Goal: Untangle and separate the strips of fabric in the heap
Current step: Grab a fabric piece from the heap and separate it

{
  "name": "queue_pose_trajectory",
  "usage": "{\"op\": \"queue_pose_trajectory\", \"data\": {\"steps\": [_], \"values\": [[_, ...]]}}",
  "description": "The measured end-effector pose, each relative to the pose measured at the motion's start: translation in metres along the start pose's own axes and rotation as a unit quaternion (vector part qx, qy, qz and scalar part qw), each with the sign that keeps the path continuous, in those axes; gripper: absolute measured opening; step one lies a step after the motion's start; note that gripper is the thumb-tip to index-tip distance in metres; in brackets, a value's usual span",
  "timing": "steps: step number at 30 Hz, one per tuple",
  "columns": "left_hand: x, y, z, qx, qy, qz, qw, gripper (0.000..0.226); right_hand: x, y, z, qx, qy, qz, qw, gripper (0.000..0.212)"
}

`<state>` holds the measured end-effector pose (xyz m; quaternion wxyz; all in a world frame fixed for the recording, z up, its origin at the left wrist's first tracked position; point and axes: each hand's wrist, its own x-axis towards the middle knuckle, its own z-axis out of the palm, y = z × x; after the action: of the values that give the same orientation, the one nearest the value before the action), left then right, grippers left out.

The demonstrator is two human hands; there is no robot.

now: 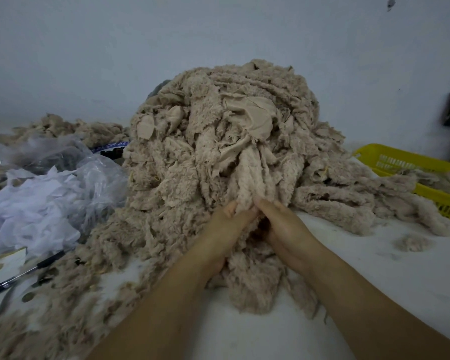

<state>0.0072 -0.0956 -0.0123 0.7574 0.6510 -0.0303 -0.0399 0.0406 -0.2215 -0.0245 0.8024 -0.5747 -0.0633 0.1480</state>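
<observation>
At the desk's near edge, the left hand (225,229) and right hand (283,229) both pinch one fuzzy strip (247,183), seemingly to tease it out of the heap (218,126).

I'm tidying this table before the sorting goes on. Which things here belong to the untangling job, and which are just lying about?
Job in hand:
heap of fleece strips
fleece strip, pinched by left hand and right hand

Lying about:
yellow basket
clear plastic bags
white fabric
pen
</observation>
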Motion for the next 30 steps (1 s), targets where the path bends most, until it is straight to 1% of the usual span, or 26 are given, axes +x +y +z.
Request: {"op": "queue_pose_trajectory", "data": {"steps": [3,7,8,11,13,15,17,18,19,21,23,26,28,30], "values": [[-0.001,0.0,0.004,-0.008,0.009,0.002,1.0,0.018,0.001,-0.006,-0.003,0.075,0.04,0.018,0.996,0.033],[-0.002,0.004,0.003,-0.073,0.012,-0.011,0.997,0.021,-0.002,-0.013,-0.003,0.165,0.011,0.034,0.986,0.027],[-0.002,0.005,0.003,-0.092,0.009,-0.016,0.996,0.021,-0.002,-0.013,-0.002,0.181,0.015,0.042,0.982,0.024],[-0.001,0.006,0.006,-0.14,0.007,-0.026,0.99,0.023,-0.001,-0.014,0.0,0.214,0.034,0.055,0.975,0.006],[-0.001,0.006,0.007,-0.162,0.013,-0.034,0.986,0.021,-0.001,-0.014,0.0,0.236,0.047,0.061,0.969,0.012],[-0.001,0.006,0.005,-0.167,0.008,-0.035,0.985,0.018,0.0,-0.014,-0.001,0.225,0.059,0.055,0.971,0.016],[-0.002,0.007,0.003,-0.138,-0.001,-0.035,0.99,0.017,0.001,-0.014,-0.002,0.173,0.064,0.041,0.982,0.016],[-0.003,0.007,0.001,-0.115,-0.013,-0.034,0.993,0.021,0.002,-0.013,-0.003,0.148,0.061,0.034,0.987,0.012],[-0.004,0.006,0.0,-0.09,-0.029,-0.035,0.995,0.03,0.001,-0.014,-0.002,0.139,0.049,0.031,0.989,0.008],[-0.005,0.005,-0.001,-0.055,-0.065,-0.043,0.995,0.042,0.0,-0.012,-0.006,0.148,0.025,0.041,0.988,0.024],[-0.006,0.005,-0.002,-0.049,-0.09,-0.055,0.993,0.045,-0.001,-0.013,-0.009,0.142,0.027,0.054,0.988,0.03],[-0.007,0.005,-0.004,-0.092,-0.114,-0.067,0.987,0.039,0.002,-0.016,-0.014,0.147,0.065,0.053,0.986,0.026],[-0.006,0.006,-0.007,-0.142,-0.128,-0.068,0.979,0.032,0.004,-0.017,-0.019,0.17,0.099,0.039,0.98,0.016],[-0.004,0.007,-0.011,-0.195,-0.13,-0.069,0.97,0.031,0.008,-0.016,-0.025,0.187,0.143,0.023,0.972,0.016]]}}
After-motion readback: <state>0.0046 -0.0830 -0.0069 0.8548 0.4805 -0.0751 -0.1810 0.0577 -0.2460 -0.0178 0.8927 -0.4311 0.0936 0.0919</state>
